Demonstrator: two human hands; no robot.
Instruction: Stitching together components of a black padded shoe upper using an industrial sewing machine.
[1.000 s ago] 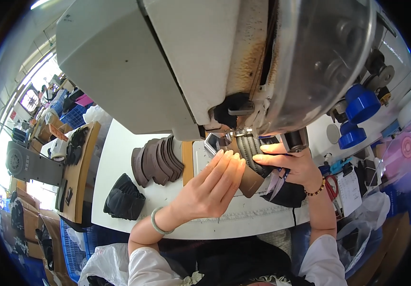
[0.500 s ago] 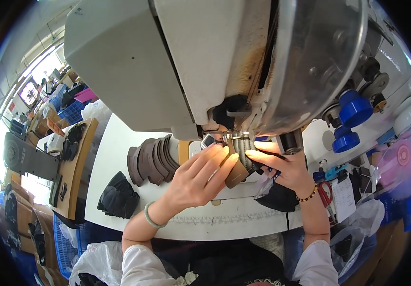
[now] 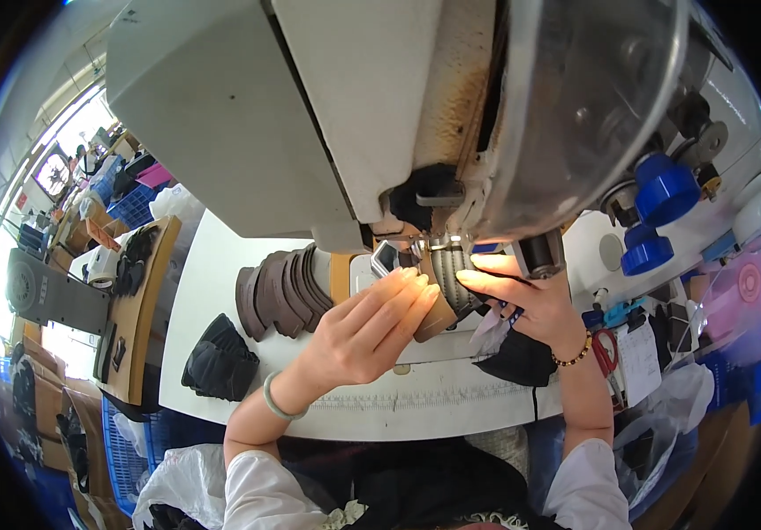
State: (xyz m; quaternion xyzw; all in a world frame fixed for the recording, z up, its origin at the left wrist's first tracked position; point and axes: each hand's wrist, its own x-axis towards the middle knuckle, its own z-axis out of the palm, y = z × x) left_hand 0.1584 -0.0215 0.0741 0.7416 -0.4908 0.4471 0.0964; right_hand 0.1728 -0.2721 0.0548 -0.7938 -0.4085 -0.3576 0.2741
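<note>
A sewing machine (image 3: 345, 106) fills the top of the view, its lit needle area just beyond my hands. My left hand (image 3: 367, 331) is closed, its fingertips pressing a tan curved piece (image 3: 438, 320) from the left. Beside that piece, a grey ribbed strip (image 3: 452, 281) runs under the presser foot area. My right hand (image 3: 535, 305) grips the dark fabric piece (image 3: 470, 302) from the right, index finger and thumb on its edge. Black fabric (image 3: 522, 358) hangs below my right hand. Where the needle meets the work is too small to make out.
Brown curved pieces (image 3: 279, 291) lie overlapped left of my hands, near a folded black fabric bundle (image 3: 220, 358). On the right are blue knobs (image 3: 666, 191), red-handled scissors (image 3: 605, 352) and a written paper (image 3: 638, 362). A wooden side table (image 3: 146, 322) stands at the left.
The view has shifted slightly. Both hands stay on the work at the needle area, with the left fingers slightly moved on the tan piece. No grip has visibly been let go.
</note>
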